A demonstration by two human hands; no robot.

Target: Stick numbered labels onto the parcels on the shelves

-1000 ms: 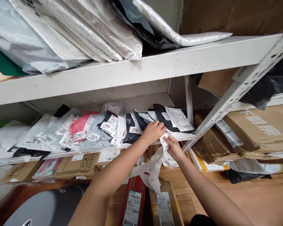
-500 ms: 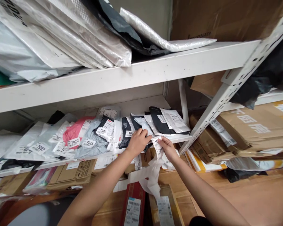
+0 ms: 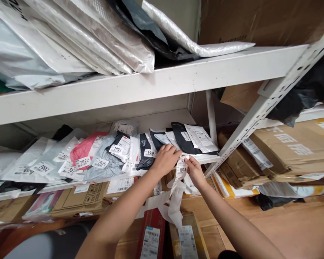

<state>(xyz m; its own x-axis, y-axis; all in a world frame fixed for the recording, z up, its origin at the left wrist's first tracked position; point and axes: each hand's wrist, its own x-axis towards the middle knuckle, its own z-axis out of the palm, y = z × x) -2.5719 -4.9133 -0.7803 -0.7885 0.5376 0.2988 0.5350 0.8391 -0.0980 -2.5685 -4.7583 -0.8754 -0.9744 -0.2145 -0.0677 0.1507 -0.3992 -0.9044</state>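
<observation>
A strip of printed number labels [image 3: 181, 169], one reading 1013, is pinched in my right hand [image 3: 194, 169] in front of the lower shelf. Its pale backing paper [image 3: 175, 208] curls downward below. My left hand [image 3: 167, 158] has come to the strip's top end, fingers bent together against it; whether they grip a label there I cannot make out. Just behind my hands lie a black parcel bag [image 3: 185, 138] and a white parcel bag [image 3: 201, 138]. Left of my left hand is a dark bag [image 3: 146, 153] with a label beginning 100.
More labelled bags, among them a pink one [image 3: 83, 149], line the lower shelf. Above runs the white upper shelf beam [image 3: 162, 86]; a perforated post [image 3: 248, 129] stands right. Cardboard boxes [image 3: 291, 151] are stacked beyond it. A red box [image 3: 151, 230] is below my hands.
My left hand has moved right, to the top of the label strip beside my right hand. The strip now hangs straighter, with more of its labels showing.
</observation>
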